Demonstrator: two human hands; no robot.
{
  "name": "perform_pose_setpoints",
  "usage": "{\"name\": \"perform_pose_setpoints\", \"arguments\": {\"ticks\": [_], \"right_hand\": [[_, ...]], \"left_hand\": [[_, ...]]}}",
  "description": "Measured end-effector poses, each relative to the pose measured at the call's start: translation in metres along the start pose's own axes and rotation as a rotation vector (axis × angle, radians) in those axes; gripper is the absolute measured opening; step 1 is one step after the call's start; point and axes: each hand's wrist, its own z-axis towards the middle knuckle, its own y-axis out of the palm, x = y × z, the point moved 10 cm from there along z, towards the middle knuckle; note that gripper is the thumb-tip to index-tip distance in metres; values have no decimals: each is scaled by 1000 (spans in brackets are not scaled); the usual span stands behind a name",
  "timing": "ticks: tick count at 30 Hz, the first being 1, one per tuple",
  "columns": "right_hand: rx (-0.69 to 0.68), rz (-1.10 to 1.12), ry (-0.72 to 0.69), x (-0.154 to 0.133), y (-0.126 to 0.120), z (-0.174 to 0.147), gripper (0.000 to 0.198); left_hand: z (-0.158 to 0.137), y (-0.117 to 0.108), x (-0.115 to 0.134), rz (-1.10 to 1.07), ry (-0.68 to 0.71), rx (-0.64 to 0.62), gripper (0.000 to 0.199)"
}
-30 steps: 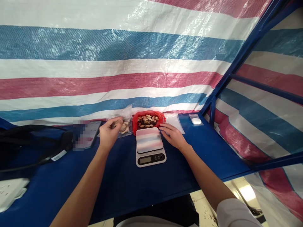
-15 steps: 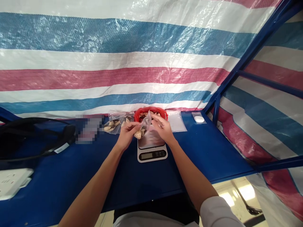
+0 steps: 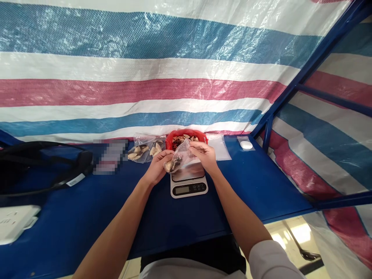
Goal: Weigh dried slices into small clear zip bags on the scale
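Between my hands a clear plastic bag (image 3: 176, 159) hangs over the scale, with pale and dark dried slices in its lower end. My left hand (image 3: 160, 166) pinches the bag's left side. My right hand (image 3: 204, 155) has its fingers closed on the bag's upper right edge. Under the bag stands a white kitchen scale (image 3: 189, 189) with a metal plate; its display shows no figures I can read. Just behind, a red bag (image 3: 186, 133) lies open, full of similar dried pieces. Two filled clear bags, one at the left (image 3: 138, 152) and one nearer (image 3: 157, 147), lie beside it.
Flat clear bags (image 3: 222, 148) lie right of the red bag, and a small bag with a white oval object (image 3: 246, 145) lies farther right. At left are a black strapped headset (image 3: 78, 166) and a white power strip (image 3: 17, 223). A striped tarp (image 3: 139, 91) walls the back.
My right hand has gone from loosely spread fingers to gripping the bag's upper edge, and the bag is stretched wider between my hands. The view has shifted slightly.
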Motion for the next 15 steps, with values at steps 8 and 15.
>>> {"name": "perform_pose_setpoints", "arguments": {"ticks": [8,15], "right_hand": [[-4,-23,94,12,-1,5,37],[-57,-110,91,-1,10,11,28]], "left_hand": [[-5,-16,54,366,319,99,39],[-26,36,99,984,688,7,23]]}}
